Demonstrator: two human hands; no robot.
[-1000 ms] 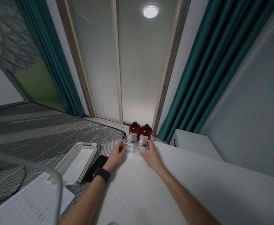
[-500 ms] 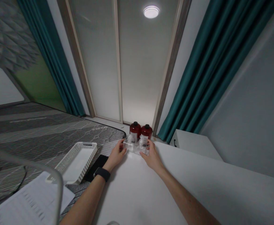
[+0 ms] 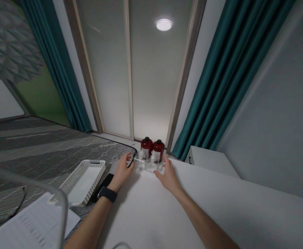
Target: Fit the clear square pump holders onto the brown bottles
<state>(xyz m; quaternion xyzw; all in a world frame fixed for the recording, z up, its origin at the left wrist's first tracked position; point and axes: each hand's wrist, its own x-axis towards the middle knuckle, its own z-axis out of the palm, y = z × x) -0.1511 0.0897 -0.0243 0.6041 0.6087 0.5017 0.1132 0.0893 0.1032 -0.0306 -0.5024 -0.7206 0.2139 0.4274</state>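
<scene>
1. Tray (image 3: 149, 166), clear like glass, sits at the far end of the white tabletop (image 3: 151, 214), between the two hands.
2. Two small clear things (image 3: 155, 158) show at the tray, but they are too blurry to name.
3. Two dark red bottles (image 3: 146, 147) with black caps and pale labels stand upright, side by side, just behind them. I cannot tell if the bottles stand in the tray or behind it.
4. To do this part well, I think slow, soft hands are best. Clear edges are hard to see, so feel for them. A bump could tip the bottles, and the end of the tabletop looks near.
5. The left hand (image 3: 122, 171) is just beside the tray's left end. Its fingers bend a little, its thumb is spread away from them, and it seems to hold nothing.
6. The right hand (image 3: 168, 175) bends around the tray's right end, thumb at the front, fingers farther back, with a wide gap between. I cannot tell if it grips.
7. Both arms reach far forward. The left wrist wears a dark watch (image 3: 108, 194).
8. Off to the left are a white basket (image 3: 96, 180) and some papers (image 3: 34, 224).
</scene>
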